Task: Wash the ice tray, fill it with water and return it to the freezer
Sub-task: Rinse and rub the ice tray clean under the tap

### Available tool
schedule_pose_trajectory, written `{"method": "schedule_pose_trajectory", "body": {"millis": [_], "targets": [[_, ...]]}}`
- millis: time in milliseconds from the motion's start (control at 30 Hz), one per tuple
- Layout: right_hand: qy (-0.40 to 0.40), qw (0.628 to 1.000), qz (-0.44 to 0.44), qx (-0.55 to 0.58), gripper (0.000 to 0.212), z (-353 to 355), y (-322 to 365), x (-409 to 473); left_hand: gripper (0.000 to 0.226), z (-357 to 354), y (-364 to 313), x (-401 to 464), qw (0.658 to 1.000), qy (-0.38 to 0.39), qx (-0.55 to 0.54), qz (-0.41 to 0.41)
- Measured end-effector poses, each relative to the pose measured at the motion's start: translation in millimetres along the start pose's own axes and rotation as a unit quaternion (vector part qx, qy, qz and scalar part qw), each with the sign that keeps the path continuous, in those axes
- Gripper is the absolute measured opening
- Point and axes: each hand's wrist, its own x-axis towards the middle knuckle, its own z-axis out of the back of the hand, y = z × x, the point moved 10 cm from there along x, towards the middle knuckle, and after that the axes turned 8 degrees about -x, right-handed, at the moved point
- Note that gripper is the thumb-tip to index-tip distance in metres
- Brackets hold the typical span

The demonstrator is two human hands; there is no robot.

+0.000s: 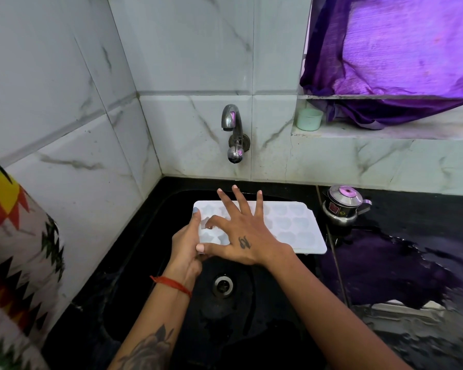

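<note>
Overhead, ice tray (292, 225) above black sink (171, 303)

White ice tray (292, 225), shaped cavities facing up, level over black sink (251, 303)

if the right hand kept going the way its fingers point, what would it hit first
Probably the tiled back wall below the tap. The right hand is spread over the ice tray, fingers pointing away; depth is unclear.

Steel pot (341, 208): red label and a round yellow sticker, possibly reading 5; print too small to confirm. No other text legible.
</note>
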Motion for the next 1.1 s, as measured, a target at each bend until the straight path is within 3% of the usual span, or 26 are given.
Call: {"method": "schedule_pose_trajectory", "body": {"millis": [200,433,933,1100], "targets": [[-0.006,0.999,0.009,-0.042,0.087,3.2,2.9,1.9,0.035,0.3,2.9,2.2,1.000,0.004,-0.003,0.007],[0.024,1.000,-0.001,0.015,0.082,-4.6,-0.1,4.8,0.033,0.8,3.2,3.5,1.000,0.001,-0.005,0.009],[-0.017,0.999,0.007,-0.049,0.082,3.2,2.6,3.2,0.035,1.2,3.4,2.3,1.000,0.009,-0.007,0.015],[0.005,1.000,-0.001,-0.006,0.085,-2.4,2.4,4.1,0.036,2.8,1.9,2.0,1.000,0.007,-0.001,0.013]]}}
